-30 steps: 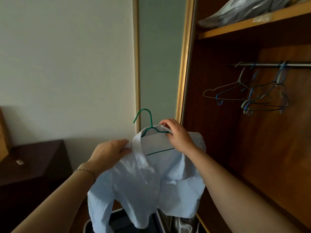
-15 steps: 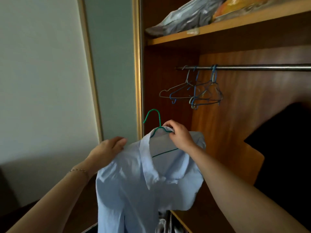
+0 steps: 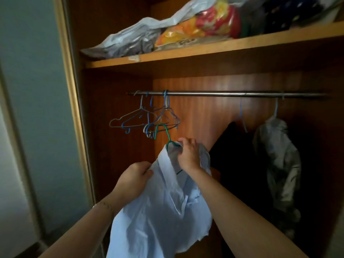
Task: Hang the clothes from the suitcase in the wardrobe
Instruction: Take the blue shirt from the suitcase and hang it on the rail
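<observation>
My right hand [image 3: 188, 155] gripped the green wire hanger [image 3: 164, 132] at the pale blue shirt [image 3: 160, 211]'s collar; my left hand [image 3: 134, 178] pinched its shoulder, steadying it below the wardrobe rail [image 3: 223, 94] for hooking.

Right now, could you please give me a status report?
Right hand grips green wire hanger; left hand holds light-blue shirt. Not yet on metal rail.
</observation>
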Available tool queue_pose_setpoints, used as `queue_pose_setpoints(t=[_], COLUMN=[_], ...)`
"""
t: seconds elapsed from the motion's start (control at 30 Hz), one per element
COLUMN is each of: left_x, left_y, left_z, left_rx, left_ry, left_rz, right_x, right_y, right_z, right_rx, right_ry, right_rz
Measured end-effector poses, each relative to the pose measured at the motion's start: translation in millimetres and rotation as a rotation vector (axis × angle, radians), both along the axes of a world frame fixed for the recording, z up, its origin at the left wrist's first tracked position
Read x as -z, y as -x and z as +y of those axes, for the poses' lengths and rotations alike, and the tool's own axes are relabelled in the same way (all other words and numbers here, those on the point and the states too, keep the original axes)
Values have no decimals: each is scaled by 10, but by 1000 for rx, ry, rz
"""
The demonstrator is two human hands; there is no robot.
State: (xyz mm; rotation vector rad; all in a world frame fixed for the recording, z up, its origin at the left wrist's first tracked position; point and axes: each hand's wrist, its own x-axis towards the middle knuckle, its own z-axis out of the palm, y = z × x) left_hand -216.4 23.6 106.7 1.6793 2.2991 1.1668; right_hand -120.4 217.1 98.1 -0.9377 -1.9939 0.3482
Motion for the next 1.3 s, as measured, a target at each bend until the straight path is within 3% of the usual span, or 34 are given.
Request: queue_pose_setpoints(t=[0.13,0.23,0.33,0.4,0.47,0.57,0.63,0.7,0.77,0.83,0.93,1.03,1.1,1.2,1.3], left_x=[-141,-245,-272,-226,-156,-110,-132,-202,-305,-429,-560,-621,-680,-802,-1007], left_y=[-189,-264,-310,-339,-365,-406,-444,-490,-515,-499,-444,-422,-414,-384,-336], left_z=[481,851,1162,1295,1438,1670,1833,1969,2049,2114,2182,2232,2295,2466,2601], left_rx=[-60,-53,59,123,140,113,109,128,160,235,407,621,659,557,490], left_ry=[-24,-17,-19,13,33,-14,-9,21,39,22,47,79,64,-22,-123], left_rz=[34,-19,-291,-463,-506,-428,-341,-258,-270,-430,-601,-814,-902,-885,-816], right_x=[-158,-348,-511,-615,-700,-594,-386,-325,-456,-537,-650,-789,-864,-1031,-1228], right_y=[-33,-107,-219,-296,-349,-374,-382,-384,-411,-450,-517,-477,-458,-483,-492], right_z=[209,274,472,713,941,1279,1537,1635,1523,1628,1730,1829,1933,2065,2131], right_rx=[-96,-273,-467,-471,-379,-62,-22,-86,-189,-283,-405,-446,-411,-352,-370], right_ry=[488,904,963,952,888,731,811,943,1009,1020,1053,1052,1026,987,977], right_rz=[527,755,979,1060,962,623,434,474,680,886,1040,1078,1012,924,970])
